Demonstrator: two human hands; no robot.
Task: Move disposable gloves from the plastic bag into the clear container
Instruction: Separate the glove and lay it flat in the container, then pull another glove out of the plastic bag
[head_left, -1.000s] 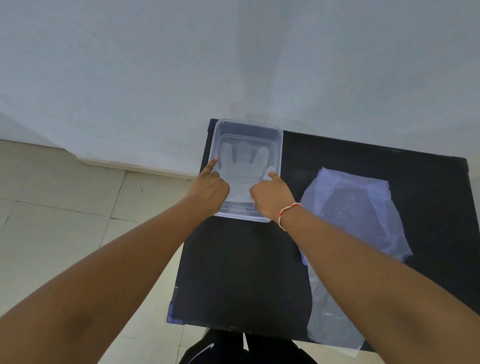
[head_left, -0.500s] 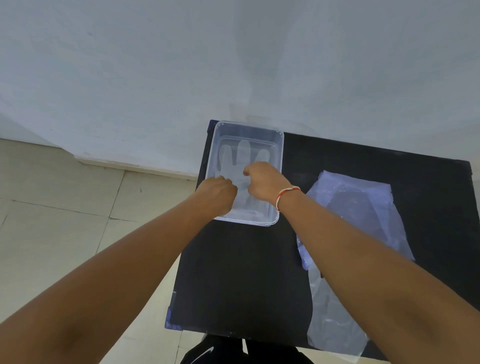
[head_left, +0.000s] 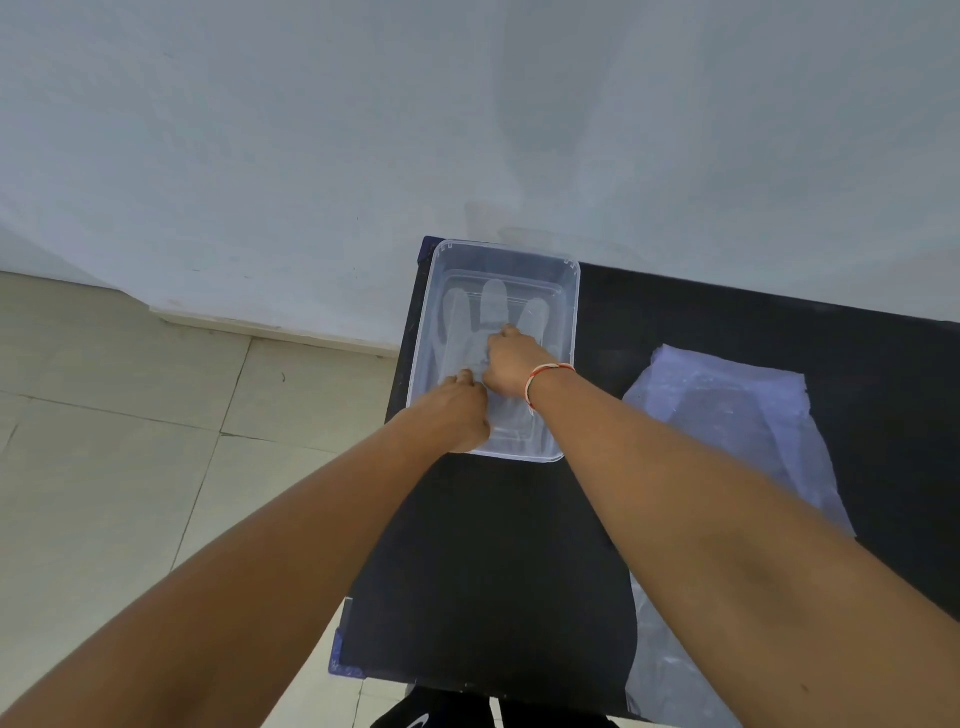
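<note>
Clear container (head_left: 570, 312) on black tabletop (head_left: 493, 545): left hand (head_left: 460, 410) and right hand (head_left: 506, 364) (both curled) pressed glove (head_left: 493, 306) flat; grip indiscernible. Plastic bag (head_left: 727, 415) lay beside.

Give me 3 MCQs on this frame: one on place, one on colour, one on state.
1. Where does the clear container sit on the black table?
A. far left corner, by the wall
B. near right corner
C. centre of the table

2. What colours is the band on the right wrist?
A. solid blue
B. red and white
C. green and black

3. How does the disposable glove lie?
A. hanging over the container's rim
B. balled up on the plastic bag
C. flat in the container, fingers toward the wall

Answers:
1. A, since the container stands at the table's far left corner under the wall.
2. B, as the band shows red and white strands.
3. C, with the left hand and right hand on it; the plastic bag lies apart to the right.
</note>
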